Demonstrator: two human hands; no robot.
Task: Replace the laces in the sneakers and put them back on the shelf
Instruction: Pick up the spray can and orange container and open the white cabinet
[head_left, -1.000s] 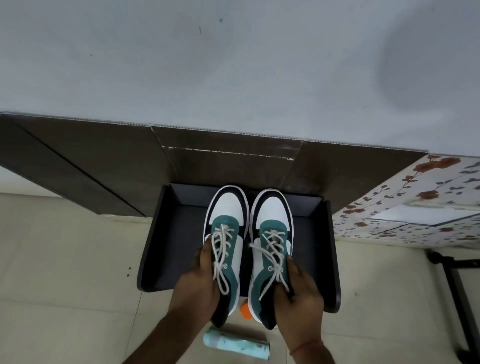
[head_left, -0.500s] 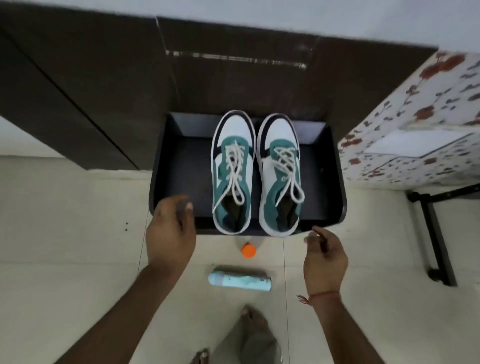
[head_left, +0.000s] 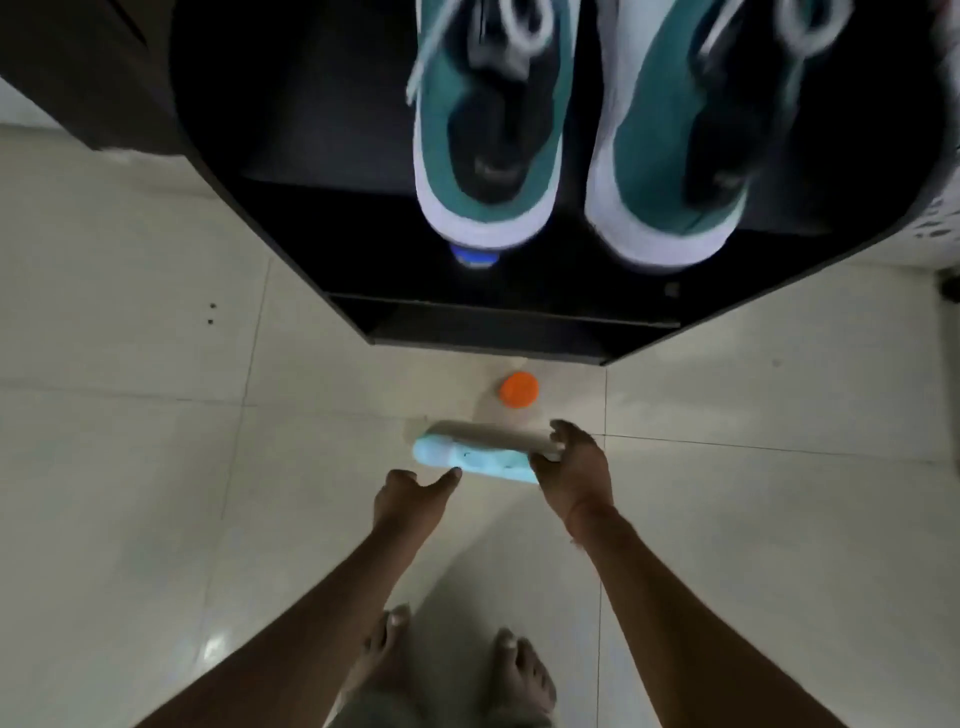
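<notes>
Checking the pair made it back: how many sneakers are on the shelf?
2. The left sneaker and the right sneaker sit side by side on the black shelf, heels outward; their toes are cropped.

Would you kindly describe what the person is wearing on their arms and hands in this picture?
Both forearms are bare, with no sleeves in view. The left hand has no glove, ring or band that shows. The right hand is also ungloved; just below its wrist a small bit of thread sticks out, too blurred to identify. No watch is visible on either wrist.
</notes>
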